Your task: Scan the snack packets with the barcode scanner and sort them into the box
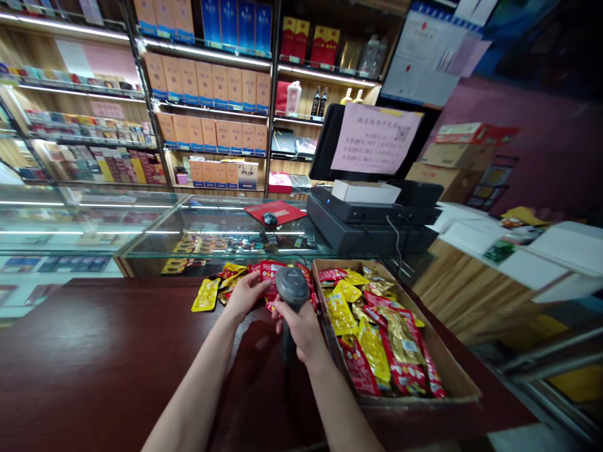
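My left hand (245, 295) pinches the left side of a red snack packet (272, 274), held up behind a grey handheld scanner (292, 286). Just right of it, my right hand (301, 329) is beside the scanner, its fingers bent at the packet's lower edge; the scanner's head hides part of the packet. The scanner stands upright, its handle running down between my forearms. Yellow and red packets (206, 295) lie on the dark red counter to the left of my left hand. An open cardboard box (452, 376) full of red, yellow and gold packets sits at the right.
Behind the counter (94, 364) is a glass display case (221, 216) with a mouse (270, 219) on a red pad. A monitor (325, 141) with a pink notice stands above a black cash drawer (372, 235). Shelves of boxed goods line the back wall.
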Motion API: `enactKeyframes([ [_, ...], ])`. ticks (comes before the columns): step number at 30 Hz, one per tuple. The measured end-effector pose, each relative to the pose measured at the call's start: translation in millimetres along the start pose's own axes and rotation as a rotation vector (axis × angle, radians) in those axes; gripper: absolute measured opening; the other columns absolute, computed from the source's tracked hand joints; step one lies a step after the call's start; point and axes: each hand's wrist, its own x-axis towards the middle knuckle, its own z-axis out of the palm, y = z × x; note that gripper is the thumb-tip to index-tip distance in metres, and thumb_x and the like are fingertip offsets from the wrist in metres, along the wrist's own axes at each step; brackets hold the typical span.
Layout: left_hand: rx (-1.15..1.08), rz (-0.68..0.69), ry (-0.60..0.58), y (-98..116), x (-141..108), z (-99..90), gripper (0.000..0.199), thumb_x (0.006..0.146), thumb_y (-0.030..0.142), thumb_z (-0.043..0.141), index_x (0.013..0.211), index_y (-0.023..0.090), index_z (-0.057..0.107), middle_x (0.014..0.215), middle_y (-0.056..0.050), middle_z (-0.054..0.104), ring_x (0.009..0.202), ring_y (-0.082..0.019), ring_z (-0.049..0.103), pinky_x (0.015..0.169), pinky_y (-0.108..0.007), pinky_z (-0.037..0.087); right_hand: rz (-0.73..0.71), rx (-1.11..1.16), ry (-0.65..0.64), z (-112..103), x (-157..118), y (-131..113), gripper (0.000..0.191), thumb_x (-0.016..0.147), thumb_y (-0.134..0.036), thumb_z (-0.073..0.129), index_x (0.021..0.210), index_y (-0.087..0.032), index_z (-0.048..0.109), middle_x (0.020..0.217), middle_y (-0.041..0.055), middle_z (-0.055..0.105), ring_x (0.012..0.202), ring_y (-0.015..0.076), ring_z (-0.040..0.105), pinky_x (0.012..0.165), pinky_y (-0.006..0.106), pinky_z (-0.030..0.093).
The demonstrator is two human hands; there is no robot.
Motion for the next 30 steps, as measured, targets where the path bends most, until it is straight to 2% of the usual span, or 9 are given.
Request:
enactKeyframes([
  [2,0.025,-0.012,-0.001,2,-3,1.3,0.045,0.066,0.04,0.073,0.102,0.015,0.065,0.095,-0.007,0.07,0.084,-0.019,0.064,0.08,-0.03,0.048,-0.122,-0.013,0.103,-3,3,-2,0.021,0.064,-0.023,0.067,0.083,-0.016,0.066,0.076,0.001,0.068,0.069,0.0137,0.061,0.067,0.024,0.048],
  [4,0.033,-0.03,-0.033,4,-7,5.8,0.047,0.065,0.041,0.073,0.104,0.015,0.065,0.095,-0.007,0.07,0.085,-0.02,0.065,0.081,-0.031,0.048,-0.151,0.001,0.147,-9,6,-6,0.026,0.061,-0.021,0.07,0.086,-0.017,0.067,0.088,0.0019,0.07,0.085,0.0172,0.062,0.081,0.027,0.046],
  [9,-0.009,-0.135,-0.013,16,-17,38.1,0.058,0.07,0.048,0.068,0.119,0.017,0.059,0.103,-0.008,0.069,0.092,-0.022,0.064,0.083,-0.033,0.047,0.083,0.204,0.18,-34,5,-29,0.029,0.058,-0.026,0.073,0.086,-0.017,0.069,0.087,0.0042,0.071,0.082,0.0197,0.064,0.075,0.03,0.049],
  [12,-0.133,-0.223,-0.082,26,-15,68.9,0.06,0.079,0.058,0.051,0.123,0.017,0.056,0.114,-0.012,0.065,0.104,-0.024,0.06,0.088,-0.036,0.046,0.102,0.223,0.237,-60,4,-47,0.032,0.058,-0.027,0.074,0.088,-0.018,0.069,0.086,0.0029,0.071,0.075,0.0168,0.063,0.068,0.027,0.048],
  [16,-0.178,-0.312,-0.271,33,4,116.0,0.069,0.082,0.067,0.033,0.128,0.018,0.051,0.127,-0.013,0.056,0.115,-0.026,0.054,0.091,-0.038,0.044,-0.044,0.215,0.272,-101,4,-73,0.029,0.059,-0.025,0.074,0.087,-0.019,0.069,0.087,0.0011,0.071,0.086,0.0167,0.063,0.076,0.025,0.047],
  [20,-0.15,-0.3,-0.433,32,31,169.4,0.072,0.082,0.069,0.027,0.129,0.02,0.051,0.131,-0.011,0.053,0.118,-0.026,0.052,0.092,-0.037,0.043,-0.202,0.194,0.293,-139,1,-101,0.027,0.061,-0.023,0.074,0.087,-0.018,0.069,0.09,0.002,0.07,0.092,0.0174,0.062,0.083,0.026,0.046],
  [24,-0.092,-0.279,-0.483,30,49,215.6,0.074,0.08,0.071,0.027,0.13,0.021,0.049,0.137,-0.009,0.048,0.123,-0.026,0.047,0.092,-0.035,0.043,-0.213,0.157,0.373,-169,-2,-121,0.028,0.058,-0.024,0.075,0.084,-0.016,0.068,0.084,0.0023,0.071,0.081,0.0175,0.064,0.075,0.028,0.048],
  [27,0.081,-0.228,-0.379,23,58,227.2,0.078,0.079,0.072,0.028,0.133,0.018,0.046,0.142,-0.011,0.04,0.131,-0.027,0.037,0.094,-0.034,0.04,-0.232,0.136,0.533,-186,-1,-122,0.026,0.056,-0.024,0.075,0.079,-0.016,0.068,0.074,0.0006,0.07,0.074,0.0167,0.063,0.07,0.027,0.048],
  [30,0.152,-0.202,-0.306,15,64,213.7,0.079,0.08,0.071,0.029,0.134,0.017,0.044,0.142,-0.012,0.039,0.131,-0.027,0.036,0.096,-0.034,0.038,-0.219,0.134,0.589,-191,-1,-112,0.027,0.055,-0.024,0.075,0.079,-0.016,0.068,0.078,0.0018,0.069,0.08,0.0176,0.063,0.072,0.026,0.047],
])
